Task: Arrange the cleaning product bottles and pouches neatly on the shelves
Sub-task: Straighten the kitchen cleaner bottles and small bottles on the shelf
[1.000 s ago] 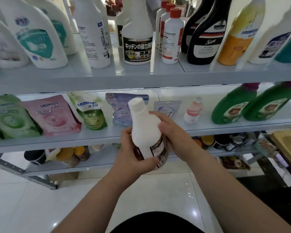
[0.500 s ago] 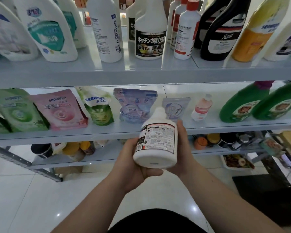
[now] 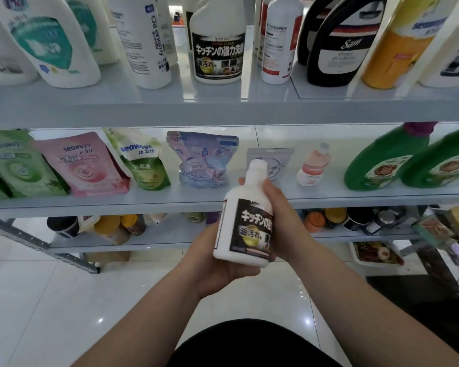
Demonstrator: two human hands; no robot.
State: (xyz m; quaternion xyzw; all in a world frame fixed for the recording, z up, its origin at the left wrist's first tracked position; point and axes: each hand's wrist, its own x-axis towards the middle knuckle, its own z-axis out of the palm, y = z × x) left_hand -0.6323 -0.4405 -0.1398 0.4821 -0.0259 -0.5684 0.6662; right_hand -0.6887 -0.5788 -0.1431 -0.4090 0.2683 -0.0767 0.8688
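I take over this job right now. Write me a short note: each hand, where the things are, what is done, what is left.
Left hand: grips the white bottle at its base.
Right hand: grips the same bottle's side.
Bottle: held in front of the middle shelf, on no shelf yet.
Done: pouches stand on the middle shelf.
Left: shelve this bottle, perhaps beside its twin bottle on the top shelf.
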